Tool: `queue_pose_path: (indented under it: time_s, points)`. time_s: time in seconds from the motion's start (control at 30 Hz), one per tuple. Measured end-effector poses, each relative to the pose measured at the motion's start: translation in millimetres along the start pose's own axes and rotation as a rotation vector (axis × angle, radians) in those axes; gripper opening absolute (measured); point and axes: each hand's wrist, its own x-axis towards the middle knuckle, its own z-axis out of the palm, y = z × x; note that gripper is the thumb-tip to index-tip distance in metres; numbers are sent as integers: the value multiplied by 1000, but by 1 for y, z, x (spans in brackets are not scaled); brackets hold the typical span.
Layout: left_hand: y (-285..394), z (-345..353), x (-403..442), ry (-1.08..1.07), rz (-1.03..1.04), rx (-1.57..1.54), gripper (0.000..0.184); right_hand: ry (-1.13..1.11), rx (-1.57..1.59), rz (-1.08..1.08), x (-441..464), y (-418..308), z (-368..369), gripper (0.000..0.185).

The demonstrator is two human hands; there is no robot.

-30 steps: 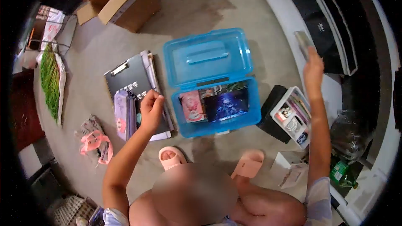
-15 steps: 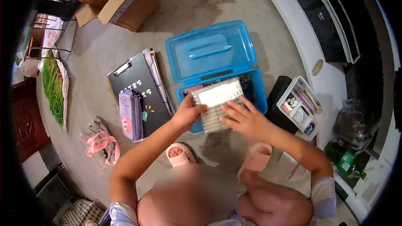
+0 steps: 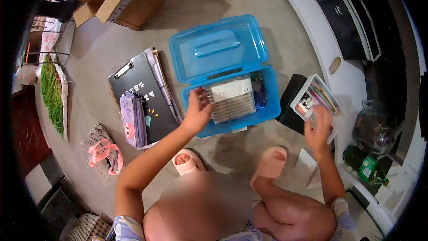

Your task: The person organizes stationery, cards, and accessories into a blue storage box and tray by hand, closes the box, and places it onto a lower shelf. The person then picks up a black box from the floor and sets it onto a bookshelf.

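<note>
A clear case of pens with a white label (image 3: 234, 100) lies in the open blue box (image 3: 263, 115), over its other contents. My left hand (image 3: 198, 109) is at the box's left side, its fingers closed on the left edge of the pen case. Over the near part of the white tray (image 3: 295, 102) hovers my right hand (image 3: 318, 129), fingers spread and slightly blurred, nothing visible in it. Pens and small items show in the tray, which rests partly on a black case (image 3: 290, 118).
Left of the box lie a black clipboard (image 3: 157, 107) and a purple pencil case (image 3: 132, 122). A patterned bag with pink handles (image 3: 104, 151) is further left. A cardboard box (image 3: 138, 6) stands behind. Pink slippers (image 3: 269, 167) are in front; a green bottle (image 3: 372, 169) lies right.
The pen case has gone from between both hands down into the blue box. My right hand has let go of it and moved right to the white tray.
</note>
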Motion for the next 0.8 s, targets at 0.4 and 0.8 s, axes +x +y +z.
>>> queue_pose_path:
  time_s: [0.4, 0.8]
  points:
    - [20, -30, -30, -324, 711, 970, 21, 56, -16, 203, -20, 91, 18, 18]
    - [-19, -79, -30, 192, 362, 196, 22, -180, 343, -710, 74, -93, 30, 16]
